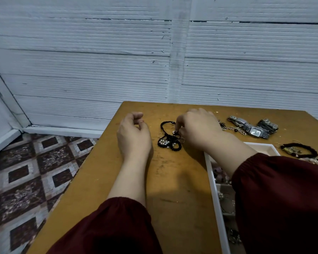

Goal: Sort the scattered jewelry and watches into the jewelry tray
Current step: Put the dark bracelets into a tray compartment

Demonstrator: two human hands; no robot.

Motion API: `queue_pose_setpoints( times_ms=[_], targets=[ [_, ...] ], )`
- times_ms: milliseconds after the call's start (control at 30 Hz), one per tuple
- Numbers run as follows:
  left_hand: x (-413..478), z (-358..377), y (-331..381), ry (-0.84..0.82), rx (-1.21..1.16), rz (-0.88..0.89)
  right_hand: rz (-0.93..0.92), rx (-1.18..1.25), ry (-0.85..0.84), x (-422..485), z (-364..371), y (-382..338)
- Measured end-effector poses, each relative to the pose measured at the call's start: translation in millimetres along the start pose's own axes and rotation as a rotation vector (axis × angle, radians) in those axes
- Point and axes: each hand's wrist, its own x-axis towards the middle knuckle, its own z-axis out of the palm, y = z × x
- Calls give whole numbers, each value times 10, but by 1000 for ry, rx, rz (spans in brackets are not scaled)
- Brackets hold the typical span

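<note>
A tangle of black cord jewelry (169, 142) with pearls and thin rings lies mid-table. My right hand (196, 129) reaches over it and pinches a small ring-like piece (174, 132) at its top. My left hand (134, 132) rests on the table left of the tangle, fingers loosely curled, holding nothing. The white jewelry tray (212, 178) sits at the right, partly hidden by my right forearm, with small pieces in its compartments. Silver watches (253, 128) lie at the far right beside a thin chain (228, 127).
A black bracelet with a gold charm (299, 151) lies right of the tray. The wooden table (173, 180) stands against a white ribbed wall; its left edge drops to a patterned tile floor (35, 171).
</note>
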Motion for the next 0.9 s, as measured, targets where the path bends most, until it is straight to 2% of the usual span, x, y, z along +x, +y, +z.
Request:
queue_pose_setpoints(
  times_ms=[467,667,733,900],
  targets=[
    [-11,28,6,-30,21,-8,147,3,-78,449,252,-18],
    [-1,33,-14,-48,30,3,138,24,-24,499,283,-27],
    [-7,32,-12,-77,44,14,157,113,-21,497,236,-13],
    [-4,32,-31,-231,75,23,249,519,-9,435,-59,50]
  ],
)
